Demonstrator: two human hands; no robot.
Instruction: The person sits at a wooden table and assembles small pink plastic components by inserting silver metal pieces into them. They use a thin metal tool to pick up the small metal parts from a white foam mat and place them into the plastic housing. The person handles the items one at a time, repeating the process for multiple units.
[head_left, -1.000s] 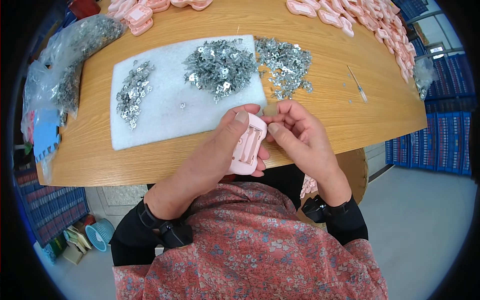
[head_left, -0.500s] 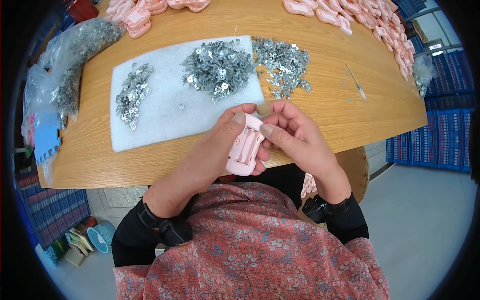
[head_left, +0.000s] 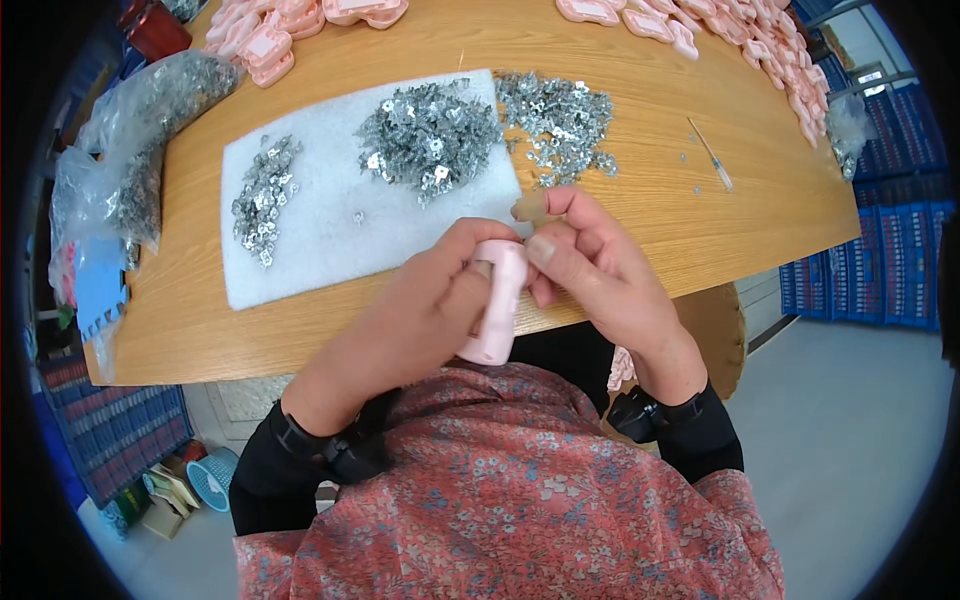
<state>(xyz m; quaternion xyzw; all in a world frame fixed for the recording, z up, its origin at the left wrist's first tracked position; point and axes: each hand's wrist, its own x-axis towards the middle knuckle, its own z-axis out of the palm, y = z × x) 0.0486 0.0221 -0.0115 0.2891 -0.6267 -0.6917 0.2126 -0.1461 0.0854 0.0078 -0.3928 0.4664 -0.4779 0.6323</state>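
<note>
My left hand (head_left: 415, 305) is closed around a pale pink plastic housing (head_left: 503, 310), held edge-on above the table's near edge. Its battery compartment is turned out of sight. Close by the housing's upper end is my right hand (head_left: 615, 275), thumb and fingers drawn together; anything pinched there is too small to make out. A tan finger cot (head_left: 528, 206) covers its index fingertip. Beyond my hands lies a white foam sheet (head_left: 320, 235) carrying a large heap of small metal clips (head_left: 430, 145) and a smaller heap (head_left: 265, 205) at the left.
More metal clips (head_left: 560, 120) lie on the wooden table (head_left: 660, 200) right of the foam. A thin stick-like tool (head_left: 712, 155) rests farther right. Pink housings (head_left: 750, 50) are piled at the far right, others (head_left: 270, 45) at the far left. A plastic bag (head_left: 130, 150) of clips sits left.
My left hand has turned the pink housing from showing its open compartment to edge-on. My right fingers have shifted slightly up and off its side.
</note>
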